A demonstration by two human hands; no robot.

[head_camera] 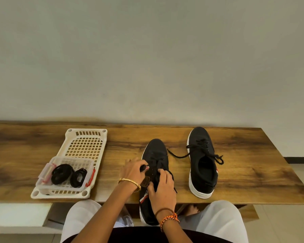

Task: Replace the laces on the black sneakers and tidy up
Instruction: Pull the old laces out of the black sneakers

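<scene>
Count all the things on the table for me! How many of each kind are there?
Black sneakers: 2, one under the hands, one to its right
White baskets: 1
Clear boxes: 1
Black lace bundles in the box: 2, bigger, smaller
Total: 6

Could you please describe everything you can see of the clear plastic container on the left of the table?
The clear plastic container is a shallow, see-through rectangular box with red clip latches at its ends and no lid on it. It sits in the near end of a cream perforated tray on the wooden table. Inside lie two bundles of coiled black laces. Neither hand touches it.
</scene>
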